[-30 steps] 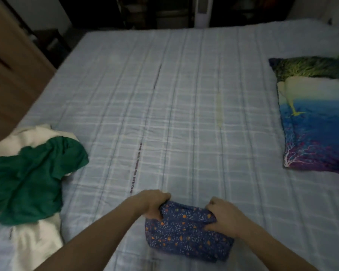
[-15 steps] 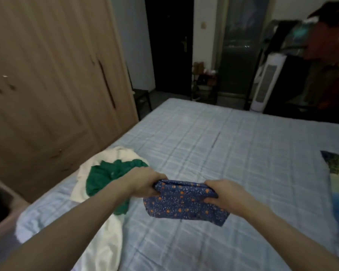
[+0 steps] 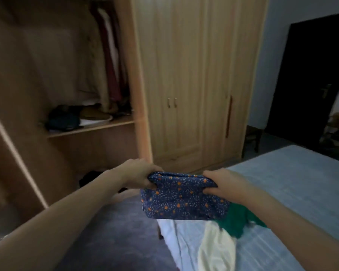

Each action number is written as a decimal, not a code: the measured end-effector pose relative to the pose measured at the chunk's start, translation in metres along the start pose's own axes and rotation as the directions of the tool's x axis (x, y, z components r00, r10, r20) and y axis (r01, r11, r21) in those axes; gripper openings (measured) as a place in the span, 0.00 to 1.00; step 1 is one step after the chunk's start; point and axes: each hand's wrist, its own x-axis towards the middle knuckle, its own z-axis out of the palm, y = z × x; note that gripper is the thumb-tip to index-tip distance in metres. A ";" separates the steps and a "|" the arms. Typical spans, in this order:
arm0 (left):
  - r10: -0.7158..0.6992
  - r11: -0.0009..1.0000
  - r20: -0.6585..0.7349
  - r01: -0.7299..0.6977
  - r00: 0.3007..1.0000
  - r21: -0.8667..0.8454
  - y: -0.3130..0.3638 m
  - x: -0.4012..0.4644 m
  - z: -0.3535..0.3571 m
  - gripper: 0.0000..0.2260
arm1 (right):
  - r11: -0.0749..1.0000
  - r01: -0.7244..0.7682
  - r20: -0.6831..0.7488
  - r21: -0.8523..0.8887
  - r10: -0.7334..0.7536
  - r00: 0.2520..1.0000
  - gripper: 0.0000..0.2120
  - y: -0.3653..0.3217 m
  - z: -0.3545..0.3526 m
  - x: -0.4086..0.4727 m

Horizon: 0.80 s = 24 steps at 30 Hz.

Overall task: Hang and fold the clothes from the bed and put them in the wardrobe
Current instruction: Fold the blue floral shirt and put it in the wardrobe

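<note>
the folded garment [image 3: 182, 198], a soft navy cloth dotted with small orange and white flecks, hangs as a rough rectangle in the air above the near corner of the bed [image 3: 294, 192], its top edge a rounded fold and its lower edge loose. the left hand [image 3: 139, 176] grips the top left corner with fingers [image 3: 152, 185] curled under the fold, and the right hand [image 3: 226, 185] pinches the top right corner, thumb pressed on the front of the cloth. just below the garment a crumpled green garment [image 3: 237, 222] lies on a limp cream cloth [image 3: 217, 249] that drapes toward the bed's edge; the bedcover is pale blue with faint stripes. beyond the hands stands the light wooden wardrobe [image 3: 184, 85], its left section open, with hanging clothes [image 3: 110, 61] above a flat shelf [image 3: 90, 128] carrying a dark heap and some folded pieces (blurred, kinds unclear). the two right doors are shut, with small paired handles. free floor [image 3: 114, 237] shows between bed and wardrobe. a dark door [image 3: 309, 79] stands at the far right.
</note>
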 end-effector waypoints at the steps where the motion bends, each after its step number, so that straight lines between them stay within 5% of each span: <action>1: -0.041 0.999 -0.002 0.041 0.999 -0.001 -0.019 -0.021 -0.002 0.19 | 0.999 0.036 0.004 0.008 -0.036 0.999 0.14 -0.022 -0.002 0.019; 13: -0.425 0.898 0.043 0.427 0.904 -0.109 -0.172 -0.176 0.016 0.16 | 0.906 0.406 0.064 0.124 -0.415 0.908 0.11 -0.189 0.005 0.201; 24: -0.575 0.810 0.032 0.575 0.817 -0.113 -0.318 -0.105 0.005 0.19 | 0.854 0.494 0.051 0.164 -0.508 0.860 0.10 -0.181 0.014 0.401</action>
